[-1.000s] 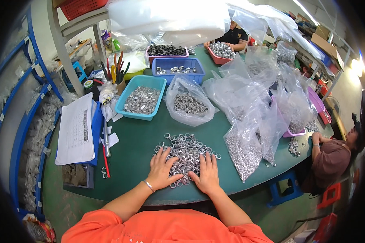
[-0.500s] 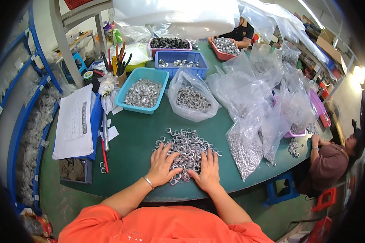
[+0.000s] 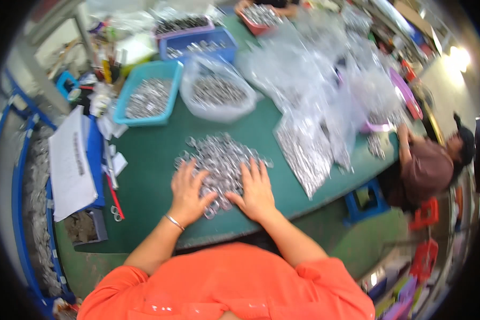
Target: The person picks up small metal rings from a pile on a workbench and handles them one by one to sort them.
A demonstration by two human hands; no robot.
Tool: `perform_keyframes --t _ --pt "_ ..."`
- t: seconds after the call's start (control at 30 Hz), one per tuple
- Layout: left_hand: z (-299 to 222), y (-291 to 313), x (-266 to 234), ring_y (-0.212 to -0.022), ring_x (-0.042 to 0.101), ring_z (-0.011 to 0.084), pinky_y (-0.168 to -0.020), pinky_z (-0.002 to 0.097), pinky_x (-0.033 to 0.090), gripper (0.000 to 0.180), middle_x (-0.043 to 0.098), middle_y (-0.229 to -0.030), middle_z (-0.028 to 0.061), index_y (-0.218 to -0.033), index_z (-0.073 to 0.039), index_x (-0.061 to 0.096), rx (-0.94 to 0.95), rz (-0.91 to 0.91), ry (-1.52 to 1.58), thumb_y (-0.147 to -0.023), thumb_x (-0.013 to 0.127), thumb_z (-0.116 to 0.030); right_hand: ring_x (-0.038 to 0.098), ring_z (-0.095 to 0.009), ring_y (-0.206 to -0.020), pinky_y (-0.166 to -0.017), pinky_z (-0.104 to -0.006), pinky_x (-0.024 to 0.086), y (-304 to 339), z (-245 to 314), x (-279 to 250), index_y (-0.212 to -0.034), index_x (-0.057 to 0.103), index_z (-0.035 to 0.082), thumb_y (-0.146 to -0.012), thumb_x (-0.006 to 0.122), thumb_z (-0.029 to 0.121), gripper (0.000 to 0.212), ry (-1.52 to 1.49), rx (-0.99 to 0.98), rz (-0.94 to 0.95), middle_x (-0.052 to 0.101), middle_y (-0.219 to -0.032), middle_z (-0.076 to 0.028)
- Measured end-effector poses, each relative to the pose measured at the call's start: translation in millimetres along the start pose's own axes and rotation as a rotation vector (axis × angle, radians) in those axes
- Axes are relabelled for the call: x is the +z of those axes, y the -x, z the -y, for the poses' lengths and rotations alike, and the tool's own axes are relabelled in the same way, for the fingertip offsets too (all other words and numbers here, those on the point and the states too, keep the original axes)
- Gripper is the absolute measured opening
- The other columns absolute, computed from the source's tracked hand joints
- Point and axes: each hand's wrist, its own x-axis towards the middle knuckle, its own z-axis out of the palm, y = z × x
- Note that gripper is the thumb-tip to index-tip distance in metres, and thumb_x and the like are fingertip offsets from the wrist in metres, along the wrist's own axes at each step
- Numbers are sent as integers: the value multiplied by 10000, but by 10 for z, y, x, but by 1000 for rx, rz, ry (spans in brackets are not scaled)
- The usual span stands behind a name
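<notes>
A spread pile of small silvery metal rings [image 3: 221,160] lies on the green table top near its front edge. My left hand [image 3: 188,184] rests on the pile's left side, fingers spread and thumb pointing inward. On the right side lies my right hand [image 3: 257,191], its fingers stretched forward over the rings. Neither hand grips anything; both press flat at the pile's edges. Behind the pile stand a turquoise basin [image 3: 172,101] of metal pieces and an open clear plastic bag [image 3: 218,111] with more rings.
Large clear bags [image 3: 304,154] of metal parts cover the table's right. Papers on a blue holder [image 3: 72,165] and a red stick [image 3: 114,197] lie left. A blue tub [image 3: 226,53] stands at the back. A co-worker [image 3: 426,170] sits at the right; another person's hands [image 3: 245,5] show far back.
My view has tilted and shifted, so the table appears higher and further left, with blur. Both hands stay spread on the ring pile, at much the same places.
</notes>
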Motion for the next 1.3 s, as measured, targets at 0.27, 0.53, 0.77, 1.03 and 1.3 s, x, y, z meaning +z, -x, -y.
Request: perform_keyframes --t 0.27,0.53,0.77,1.03,1.3 --pt "-29 113 66 -1419 224 448 -1124 586 186 575 320 -1510 197 -1317 -188 545 -6 -21 68 -844 676 -486 237 -505 -1392 -1120 -562 268 120 11 13 -1434 386 8 -789 716 552 906 -21 15 17 306 -1508 -271" --pt "-14 44 69 -1413 236 449 -1119 582 189 584 316 -1515 201 -1322 -182 539 16 -34 69 -839 689 -474 244 -497 -1391 -1127 -550 258 73 -17 4 -1433 383 2 -786 727 532 904 -7 1 -10 322 -1498 -271" --pt "4 35 78 -1411 237 445 -1119 585 189 574 314 -1515 194 -1328 -179 528 0 -1 78 -844 688 -444 255 -494 -1384 -1138 -537 247 70 -44 50 -1441 358 -3 -779 748 487 911 22 -4 -7 312 -1501 -272" --pt "54 48 87 -1439 188 452 -1141 572 158 701 270 -1538 215 -1397 -113 441 18 13 95 -839 693 -453 226 -512 -1399 -1133 -546 246 41 -32 28 -1460 338 -3 -792 726 523 935 -4 3 31 280 -1514 -296" --pt "-69 9 -25 -1449 89 500 -1091 693 152 1138 129 -1554 293 -1513 -122 288 76 193 -68 -638 782 -657 201 -503 -1408 -1125 -577 214 -50 -33 78 -1502 311 73 -772 724 555 967 66 -195 38 170 -1541 -328"
